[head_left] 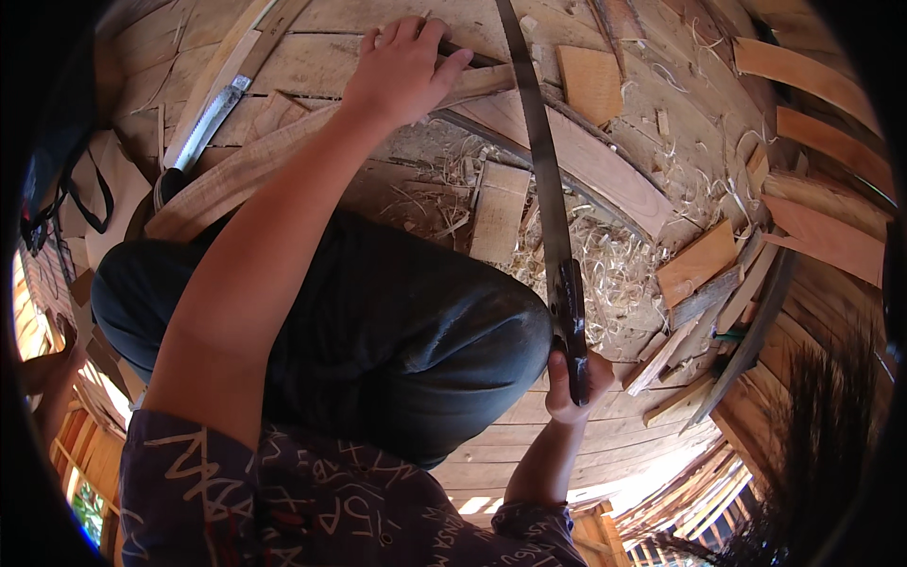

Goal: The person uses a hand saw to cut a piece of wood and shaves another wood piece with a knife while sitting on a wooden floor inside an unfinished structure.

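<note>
Seated on a plank floor (520,425) in a patterned shirt (345,501) and dark trousers (378,321), a person works with a handsaw (540,142) amid scattered wood. The right hand (578,386) is closed around the saw's dark handle, just beside the bent knee, the long blade pointing away from the body. The left hand (404,74) lies over a long board (250,175), fingers bent; how firmly it grips is hidden from view. The left forearm crosses the board and covers its middle. The board's right end meets the blade in this view, though whether the 2 touch cannot be told.

Curly shavings (619,274) spread right of the blade, and a short block (501,210) lies to its left. A pale plank (605,170) passes behind the blade, partly blocked by it. At right, an orange-brown offcut (697,263) lies near a heap of scraps (723,307), with a dark bristly bundle (822,425) in the lower corner. At left, another saw with a silvery blade (210,123) lies alongside long strips (215,66). Farther off are a squarish piece (590,83) and, at the right rim, at least 3 boards (812,76).
</note>
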